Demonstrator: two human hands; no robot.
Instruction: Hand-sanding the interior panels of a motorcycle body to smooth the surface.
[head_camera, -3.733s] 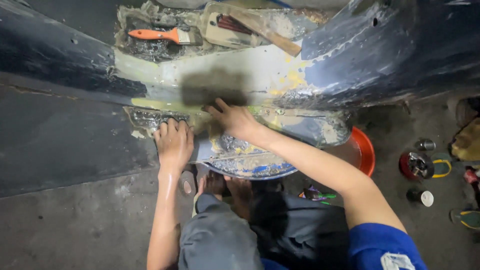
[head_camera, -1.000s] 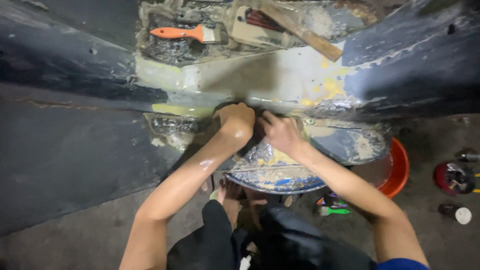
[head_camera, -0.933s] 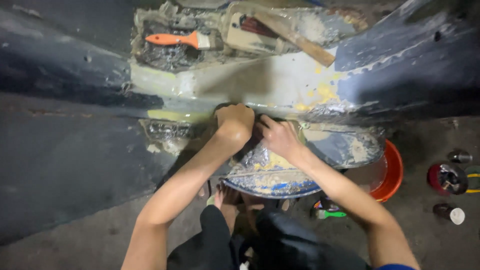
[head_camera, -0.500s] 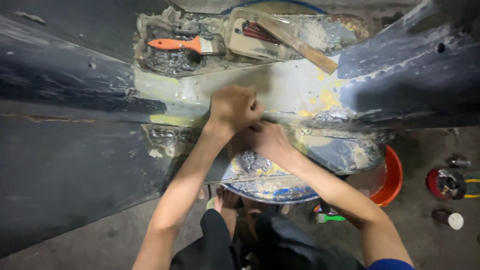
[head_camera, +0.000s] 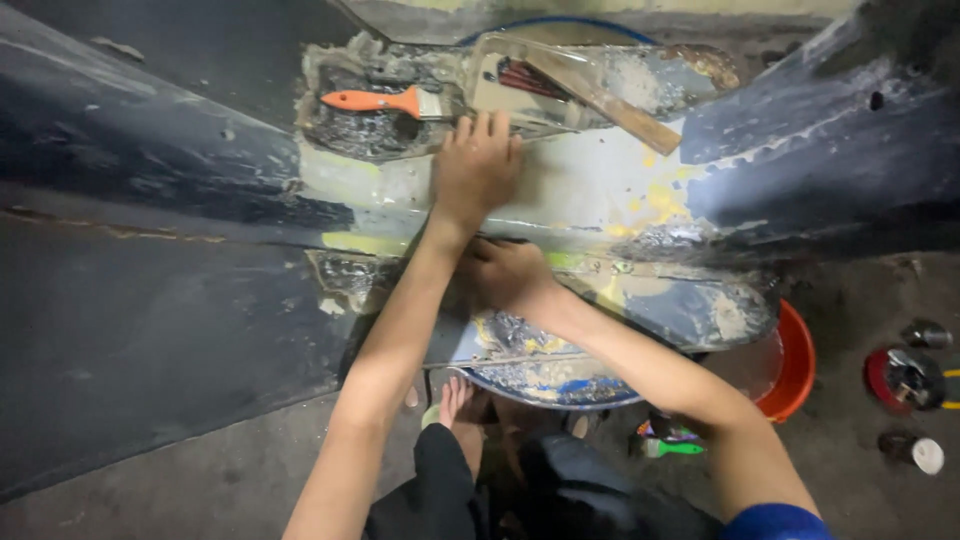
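My left hand (head_camera: 476, 168) lies flat, fingers spread, on the pale filler-coated patch (head_camera: 590, 195) of a dark blue panel (head_camera: 140, 170). Its fingertips are just below an orange-handled paintbrush (head_camera: 385, 101) that lies on a messy board. My right hand (head_camera: 508, 275) is lower, its fingers curled at the panel's lower edge; what it holds, if anything, is hidden. Under it sits a blue basin (head_camera: 550, 370) smeared with filler.
A wooden stick (head_camera: 600, 95) and a scraper lie on the board (head_camera: 500, 70) at the top. An orange bucket (head_camera: 795, 365) stands at the right. Small cans (head_camera: 905, 375) sit on the concrete floor at far right. My bare foot (head_camera: 455, 400) is below the basin.
My left hand has slid up from the panel's lower edge onto the pale patch, near the paintbrush. The right hand stayed at the lower edge.
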